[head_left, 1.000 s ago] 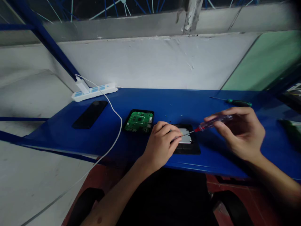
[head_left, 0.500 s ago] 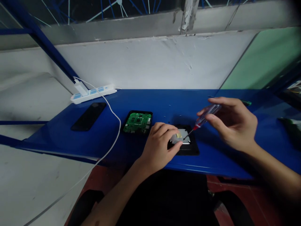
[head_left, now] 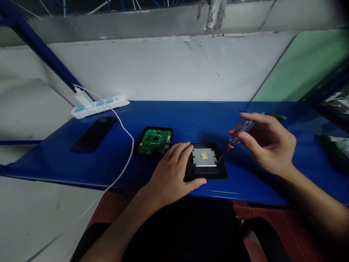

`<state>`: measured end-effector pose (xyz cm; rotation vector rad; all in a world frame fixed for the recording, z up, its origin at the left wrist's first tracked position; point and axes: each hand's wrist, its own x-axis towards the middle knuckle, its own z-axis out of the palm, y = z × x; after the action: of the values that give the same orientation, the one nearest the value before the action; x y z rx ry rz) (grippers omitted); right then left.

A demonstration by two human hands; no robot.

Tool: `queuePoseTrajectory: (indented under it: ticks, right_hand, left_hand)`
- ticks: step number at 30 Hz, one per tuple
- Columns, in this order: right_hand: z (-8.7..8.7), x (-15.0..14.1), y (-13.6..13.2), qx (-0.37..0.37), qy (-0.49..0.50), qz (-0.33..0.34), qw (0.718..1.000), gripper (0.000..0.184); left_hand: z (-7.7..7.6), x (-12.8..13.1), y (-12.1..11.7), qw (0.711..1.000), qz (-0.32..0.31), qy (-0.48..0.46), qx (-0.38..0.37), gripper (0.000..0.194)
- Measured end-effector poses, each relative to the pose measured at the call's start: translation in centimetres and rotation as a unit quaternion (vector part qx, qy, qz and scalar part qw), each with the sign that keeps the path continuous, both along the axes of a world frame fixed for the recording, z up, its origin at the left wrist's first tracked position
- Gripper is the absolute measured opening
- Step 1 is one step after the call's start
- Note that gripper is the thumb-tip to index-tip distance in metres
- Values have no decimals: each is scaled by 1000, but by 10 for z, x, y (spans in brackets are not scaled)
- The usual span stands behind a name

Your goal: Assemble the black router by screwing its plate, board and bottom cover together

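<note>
A black plastic cover [head_left: 207,174] lies flat near the table's front edge. Set into it is a silver metal plate [head_left: 198,162] with a small yellowish pad [head_left: 204,155] in its middle. My left hand [head_left: 172,170] steadies the cover at its left side, fingers on the far left corner and thumb along the front edge. Between thumb and fingers, my right hand [head_left: 272,143] holds a screwdriver [head_left: 240,134] with a clear handle and red collar. Its dark shaft slants down to the plate's right edge; whether the tip touches there I cannot tell.
An open black case with a green circuit board [head_left: 155,141] lies left of the cover. Small screws [head_left: 205,132] are scattered behind it. A second, green-handled screwdriver [head_left: 274,115] rests beyond my right hand. Further left are a phone [head_left: 94,134], a power strip [head_left: 101,106] and a white cable [head_left: 128,129].
My left hand has drawn back from the metal plate to the cover's left side, uncovering the plate and pad. The screwdriver's tip has shifted to the plate's right edge.
</note>
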<state>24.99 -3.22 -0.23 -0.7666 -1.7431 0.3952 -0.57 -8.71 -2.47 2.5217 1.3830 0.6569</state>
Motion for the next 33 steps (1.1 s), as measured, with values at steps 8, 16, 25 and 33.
queuePoseTrajectory:
  ticks: [8, 16, 25, 33]
  right_hand:
    - [1, -3, -5, -4, -20, 12, 1000, 49]
    - [12, -9, -10, -46, -37, 68, 996, 42]
    - [8, -16, 6, 27, -36, 73, 996, 40]
    - [-2, -23, -9, -8, 33, 43, 999, 38]
  left_hand:
    - [1, 4, 1, 999, 15, 26, -43, 89]
    - [0, 4, 3, 997, 18, 39, -70, 91]
    - [-4, 4, 3, 999, 11, 6, -50, 90]
    - [-4, 3, 3, 997, 20, 0, -70, 93]
